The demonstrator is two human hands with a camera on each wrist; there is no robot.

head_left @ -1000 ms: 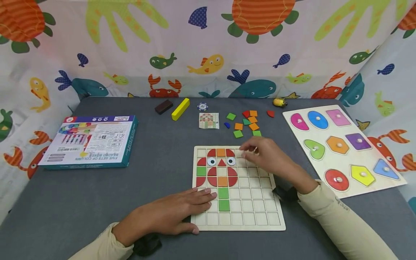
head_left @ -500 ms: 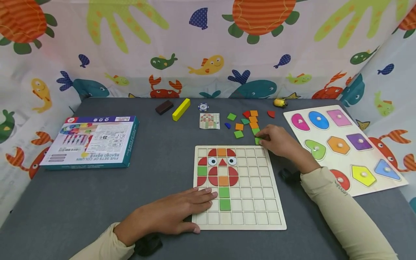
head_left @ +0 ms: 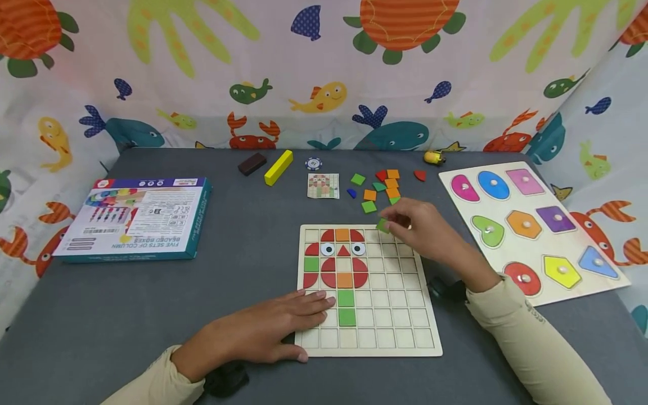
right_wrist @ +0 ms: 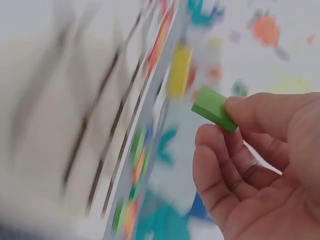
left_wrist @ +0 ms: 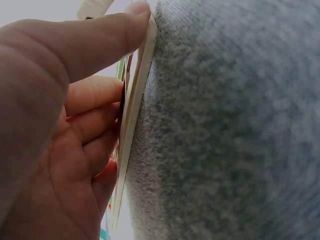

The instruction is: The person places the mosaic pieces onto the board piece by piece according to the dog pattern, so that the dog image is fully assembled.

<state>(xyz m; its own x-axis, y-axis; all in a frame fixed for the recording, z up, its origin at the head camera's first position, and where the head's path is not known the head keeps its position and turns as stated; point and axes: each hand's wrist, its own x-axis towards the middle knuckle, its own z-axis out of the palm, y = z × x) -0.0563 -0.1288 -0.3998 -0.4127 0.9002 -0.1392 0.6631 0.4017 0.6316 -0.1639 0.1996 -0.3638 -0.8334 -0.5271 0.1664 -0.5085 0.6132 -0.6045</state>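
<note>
Surface (head_left: 152, 315): grey felt top; carries every item listed below.
Shape board (head_left: 587, 281): lies at the right edge of the surface; holds nine coloured knob shapes.
Box (head_left: 134, 218): lies flat at the left, well apart from the grid board.
Grid board (head_left: 400, 332): wooden, at centre front; red, orange and green tiles fill its upper left cells, with two green tiles stacked below them.
Left hand (head_left: 263, 332): palm down, fingers straight, pressing the lower left corner of the grid board; the left wrist view shows the thumb (left_wrist: 75, 45) against the board's edge.
Right hand (head_left: 422, 228): raised over the upper right part of the grid board; thumb and fingertips pinch the green tile.
Loose tiles (head_left: 385, 188): green, orange, red and blue pieces lie in a cluster behind the grid board.
Pattern card (head_left: 323, 185): lies just left of the loose tiles.
Green tile (head_left: 383, 226): square, held clear of the grid board, above its top rows; the right wrist view shows it (right_wrist: 214, 108) tilted between the fingertips.
</note>
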